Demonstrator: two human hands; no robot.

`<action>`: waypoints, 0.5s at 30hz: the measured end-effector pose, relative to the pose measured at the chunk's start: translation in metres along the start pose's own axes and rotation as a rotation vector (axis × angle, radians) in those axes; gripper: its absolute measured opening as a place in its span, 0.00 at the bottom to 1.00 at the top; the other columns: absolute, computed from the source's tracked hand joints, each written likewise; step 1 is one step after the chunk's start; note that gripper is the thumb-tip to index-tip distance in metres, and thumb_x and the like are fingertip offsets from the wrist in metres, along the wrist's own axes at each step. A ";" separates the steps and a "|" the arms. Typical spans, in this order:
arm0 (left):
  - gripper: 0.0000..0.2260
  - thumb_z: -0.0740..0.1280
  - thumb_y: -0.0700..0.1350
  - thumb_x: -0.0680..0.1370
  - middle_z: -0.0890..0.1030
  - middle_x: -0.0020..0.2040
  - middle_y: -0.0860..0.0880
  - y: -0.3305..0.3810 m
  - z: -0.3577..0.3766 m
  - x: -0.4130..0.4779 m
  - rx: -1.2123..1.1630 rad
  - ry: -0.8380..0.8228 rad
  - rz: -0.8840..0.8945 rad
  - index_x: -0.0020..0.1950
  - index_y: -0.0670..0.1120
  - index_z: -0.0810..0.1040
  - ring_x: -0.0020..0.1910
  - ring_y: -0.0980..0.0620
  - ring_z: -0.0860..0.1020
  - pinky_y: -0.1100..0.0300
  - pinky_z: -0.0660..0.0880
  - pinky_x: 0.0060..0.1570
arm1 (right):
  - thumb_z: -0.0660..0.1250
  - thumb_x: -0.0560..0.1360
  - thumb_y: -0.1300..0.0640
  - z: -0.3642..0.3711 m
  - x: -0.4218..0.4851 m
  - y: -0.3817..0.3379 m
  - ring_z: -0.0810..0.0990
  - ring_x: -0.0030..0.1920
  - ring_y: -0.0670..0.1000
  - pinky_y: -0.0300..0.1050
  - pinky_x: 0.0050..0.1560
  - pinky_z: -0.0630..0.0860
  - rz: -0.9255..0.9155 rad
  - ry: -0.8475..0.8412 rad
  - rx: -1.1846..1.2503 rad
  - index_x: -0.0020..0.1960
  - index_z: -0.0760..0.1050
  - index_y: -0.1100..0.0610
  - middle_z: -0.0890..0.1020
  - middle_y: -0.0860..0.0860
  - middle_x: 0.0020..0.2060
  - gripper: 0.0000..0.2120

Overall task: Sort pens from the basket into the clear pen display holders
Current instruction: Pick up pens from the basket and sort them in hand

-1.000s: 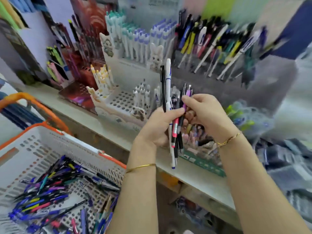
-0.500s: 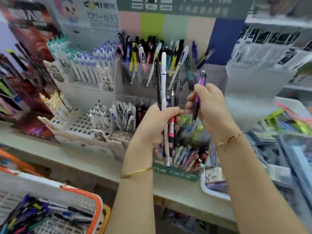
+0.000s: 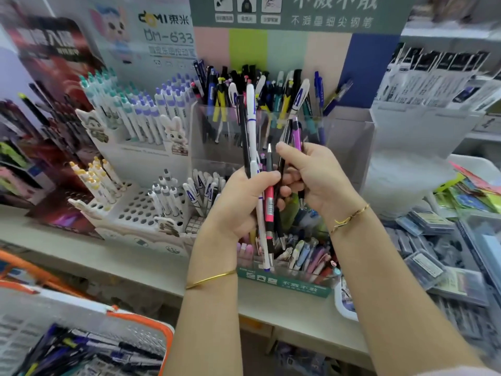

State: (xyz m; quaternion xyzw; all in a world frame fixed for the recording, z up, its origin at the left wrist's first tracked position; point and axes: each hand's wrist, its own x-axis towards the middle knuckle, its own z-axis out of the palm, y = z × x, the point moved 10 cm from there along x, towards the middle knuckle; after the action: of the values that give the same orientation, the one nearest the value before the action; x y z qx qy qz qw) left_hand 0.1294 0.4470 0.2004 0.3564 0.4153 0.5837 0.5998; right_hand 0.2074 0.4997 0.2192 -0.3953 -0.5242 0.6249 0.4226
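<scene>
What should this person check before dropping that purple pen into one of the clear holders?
1. Grip of the left hand on the pen bundle: ok, fingers curled round it.
2. Pinch of the right hand on the purple pen: ok.
3. Is the purple pen separated from the bundle? Cannot tell; a black pen runs close beside it.
4. Room in the clear holder behind both hands: ok, its right end looks sparsely filled.
5. Are there matching pens in that holder? Cannot tell, too blurred.
6. Pens in the basket left to sort: ok.
</scene>
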 end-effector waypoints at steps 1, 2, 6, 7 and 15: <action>0.07 0.59 0.34 0.81 0.82 0.37 0.46 0.001 -0.001 0.000 -0.023 0.000 -0.006 0.48 0.38 0.76 0.33 0.53 0.80 0.62 0.77 0.31 | 0.63 0.80 0.57 -0.002 0.002 -0.002 0.68 0.19 0.46 0.36 0.18 0.65 -0.010 0.042 0.016 0.43 0.70 0.60 0.72 0.49 0.23 0.09; 0.07 0.59 0.34 0.81 0.82 0.37 0.45 0.001 -0.003 -0.001 -0.048 0.012 -0.012 0.48 0.39 0.76 0.34 0.52 0.81 0.61 0.78 0.32 | 0.61 0.80 0.58 -0.005 0.005 -0.004 0.69 0.19 0.45 0.36 0.19 0.64 -0.018 0.101 0.017 0.43 0.69 0.60 0.72 0.49 0.25 0.09; 0.03 0.61 0.34 0.80 0.82 0.35 0.43 -0.001 -0.018 0.002 -0.132 0.135 -0.030 0.47 0.39 0.72 0.36 0.47 0.84 0.57 0.81 0.34 | 0.55 0.80 0.61 -0.020 0.012 -0.015 0.75 0.26 0.48 0.45 0.31 0.76 -0.068 0.279 0.038 0.42 0.64 0.57 0.70 0.50 0.30 0.07; 0.03 0.61 0.34 0.80 0.81 0.35 0.43 -0.001 -0.023 0.003 -0.138 0.168 -0.028 0.47 0.39 0.72 0.35 0.47 0.84 0.57 0.81 0.33 | 0.54 0.79 0.63 -0.019 0.011 -0.018 0.73 0.25 0.48 0.45 0.30 0.77 -0.078 0.266 0.045 0.43 0.62 0.57 0.69 0.51 0.31 0.07; 0.06 0.64 0.38 0.80 0.81 0.31 0.45 0.011 -0.043 0.011 -0.099 0.321 0.029 0.44 0.37 0.76 0.30 0.51 0.81 0.58 0.80 0.33 | 0.69 0.76 0.58 0.019 -0.013 -0.015 0.64 0.20 0.45 0.37 0.19 0.61 -0.097 -0.134 -0.397 0.47 0.73 0.63 0.77 0.54 0.29 0.09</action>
State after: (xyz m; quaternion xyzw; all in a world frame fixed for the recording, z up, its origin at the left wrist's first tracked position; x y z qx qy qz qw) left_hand 0.0850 0.4559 0.1925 0.2348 0.4714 0.6613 0.5342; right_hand 0.1956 0.4832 0.2370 -0.4027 -0.6823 0.5129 0.3304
